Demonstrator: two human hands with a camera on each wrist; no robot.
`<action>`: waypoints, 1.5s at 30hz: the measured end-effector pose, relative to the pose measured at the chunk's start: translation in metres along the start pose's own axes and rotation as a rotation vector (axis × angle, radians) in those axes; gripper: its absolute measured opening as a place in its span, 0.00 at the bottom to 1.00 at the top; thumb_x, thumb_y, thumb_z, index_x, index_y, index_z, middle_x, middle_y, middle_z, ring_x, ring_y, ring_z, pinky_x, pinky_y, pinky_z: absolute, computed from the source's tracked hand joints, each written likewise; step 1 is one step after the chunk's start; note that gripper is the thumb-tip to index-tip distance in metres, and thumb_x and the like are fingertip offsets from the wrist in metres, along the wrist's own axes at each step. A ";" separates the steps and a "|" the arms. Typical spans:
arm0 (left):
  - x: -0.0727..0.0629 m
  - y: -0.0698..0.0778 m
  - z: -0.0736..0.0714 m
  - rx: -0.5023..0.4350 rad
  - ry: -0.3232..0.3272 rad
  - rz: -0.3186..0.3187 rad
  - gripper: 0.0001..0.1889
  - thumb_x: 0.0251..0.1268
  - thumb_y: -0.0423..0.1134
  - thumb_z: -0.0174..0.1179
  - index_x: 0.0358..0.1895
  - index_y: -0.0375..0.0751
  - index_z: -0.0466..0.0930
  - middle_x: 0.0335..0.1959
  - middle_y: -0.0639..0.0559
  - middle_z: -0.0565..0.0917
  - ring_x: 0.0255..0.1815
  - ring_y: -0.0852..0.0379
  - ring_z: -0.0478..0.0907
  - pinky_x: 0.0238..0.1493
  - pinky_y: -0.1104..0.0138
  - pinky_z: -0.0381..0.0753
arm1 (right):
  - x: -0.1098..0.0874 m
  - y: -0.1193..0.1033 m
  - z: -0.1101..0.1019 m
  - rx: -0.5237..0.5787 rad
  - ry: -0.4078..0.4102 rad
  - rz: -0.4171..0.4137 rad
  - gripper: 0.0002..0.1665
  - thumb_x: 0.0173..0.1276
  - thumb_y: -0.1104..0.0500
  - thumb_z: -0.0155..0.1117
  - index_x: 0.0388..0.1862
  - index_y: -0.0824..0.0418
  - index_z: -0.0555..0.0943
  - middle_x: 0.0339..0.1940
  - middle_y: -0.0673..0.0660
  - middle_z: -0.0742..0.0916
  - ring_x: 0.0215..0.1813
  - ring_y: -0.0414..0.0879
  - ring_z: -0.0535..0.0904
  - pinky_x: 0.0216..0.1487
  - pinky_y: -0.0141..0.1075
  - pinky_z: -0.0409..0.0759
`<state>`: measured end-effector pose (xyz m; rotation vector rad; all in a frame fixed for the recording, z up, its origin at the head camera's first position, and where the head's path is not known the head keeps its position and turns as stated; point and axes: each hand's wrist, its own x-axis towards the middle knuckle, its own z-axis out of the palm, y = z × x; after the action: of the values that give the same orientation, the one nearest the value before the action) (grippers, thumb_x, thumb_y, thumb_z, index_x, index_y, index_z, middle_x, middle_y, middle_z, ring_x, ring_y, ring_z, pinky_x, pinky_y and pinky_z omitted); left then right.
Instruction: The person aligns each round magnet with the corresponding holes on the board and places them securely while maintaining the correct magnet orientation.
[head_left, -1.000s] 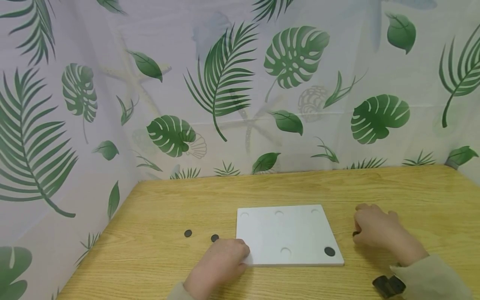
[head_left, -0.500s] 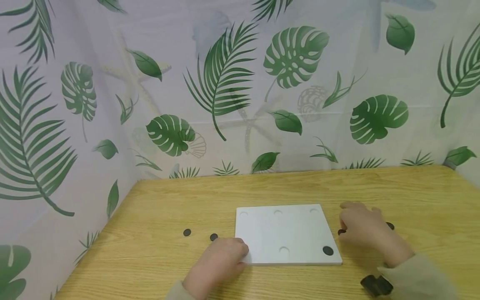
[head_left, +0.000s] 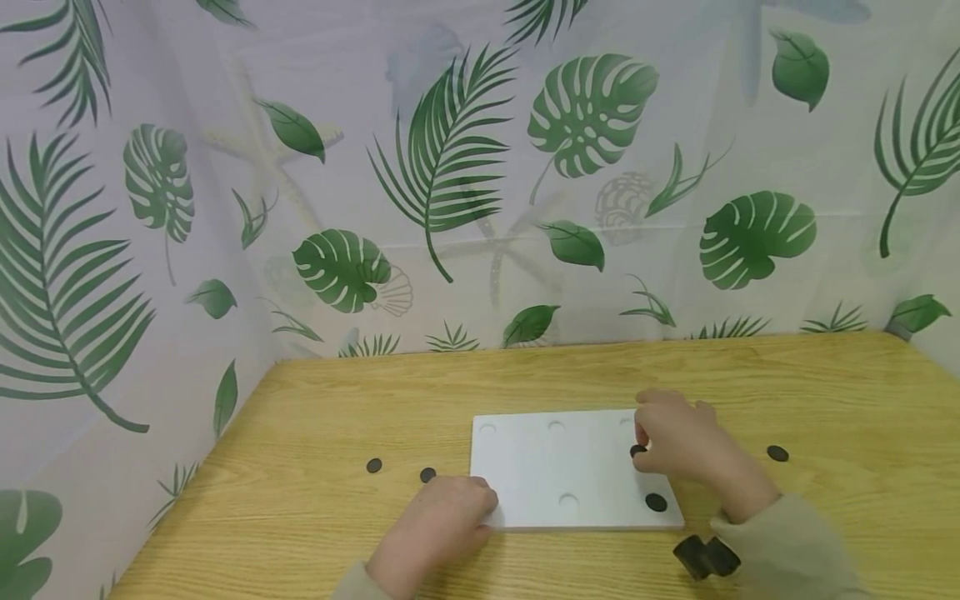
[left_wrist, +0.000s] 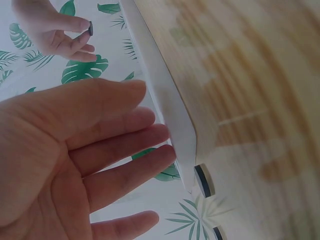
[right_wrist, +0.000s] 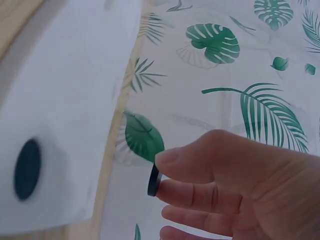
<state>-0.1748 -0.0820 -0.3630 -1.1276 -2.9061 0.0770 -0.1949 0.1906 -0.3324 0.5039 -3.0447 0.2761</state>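
Note:
Between thumb and index finger, my right hand (head_left: 686, 442) pinches a small black disc (right_wrist: 155, 180), held over the right side of a white board (head_left: 540, 467). Shallow round recesses mark the board, and another black disc (head_left: 656, 502) sits at its near right corner. My left hand (head_left: 442, 517) is at the board's near left corner; in the left wrist view its fingers (left_wrist: 130, 172) reach out fairly straight to the board's edge. The near left corner of the board is hidden under that hand.
Two black discs, one farther left (head_left: 374, 465) and one nearer the board (head_left: 428, 474), lie on the wooden table (head_left: 337, 533). To the right lies a single disc (head_left: 777, 453). A leaf-patterned cloth (head_left: 465, 317) stands behind the table. A black device (head_left: 707, 557) is by the right sleeve.
My right hand has moved left with its disc, from the table right of the board to above the board, uncovering the disc on the right. The left hand has stayed in place.

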 end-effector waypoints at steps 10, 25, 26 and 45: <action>0.000 -0.001 0.001 0.007 0.000 -0.001 0.07 0.48 0.40 0.64 0.20 0.46 0.75 0.19 0.60 0.71 0.18 0.65 0.63 0.22 0.74 0.65 | 0.006 -0.017 -0.002 -0.009 0.017 -0.044 0.12 0.42 0.59 0.68 0.13 0.54 0.72 0.52 0.67 0.75 0.51 0.66 0.69 0.35 0.62 0.66; 0.001 0.000 0.001 -0.005 0.007 0.004 0.06 0.47 0.37 0.63 0.20 0.45 0.76 0.18 0.60 0.70 0.17 0.65 0.62 0.20 0.75 0.63 | 0.014 -0.045 0.021 0.015 -0.012 -0.106 0.13 0.44 0.58 0.69 0.13 0.53 0.71 0.53 0.64 0.75 0.53 0.62 0.68 0.47 0.67 0.57; 0.001 0.000 0.001 -0.003 0.009 0.006 0.06 0.47 0.37 0.63 0.20 0.45 0.76 0.18 0.60 0.70 0.17 0.65 0.62 0.20 0.75 0.63 | 0.015 -0.047 0.021 0.017 -0.014 -0.107 0.13 0.44 0.58 0.69 0.13 0.53 0.71 0.53 0.64 0.75 0.53 0.62 0.68 0.47 0.67 0.57; 0.001 0.000 -0.001 -0.010 0.014 0.001 0.06 0.49 0.40 0.63 0.22 0.44 0.77 0.18 0.60 0.72 0.17 0.65 0.63 0.21 0.76 0.64 | 0.018 -0.063 0.031 0.020 -0.058 -0.102 0.14 0.42 0.57 0.72 0.12 0.53 0.72 0.53 0.60 0.75 0.55 0.58 0.67 0.48 0.65 0.57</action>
<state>-0.1751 -0.0813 -0.3624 -1.1269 -2.8970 0.0546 -0.1921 0.1211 -0.3506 0.6779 -3.0614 0.2935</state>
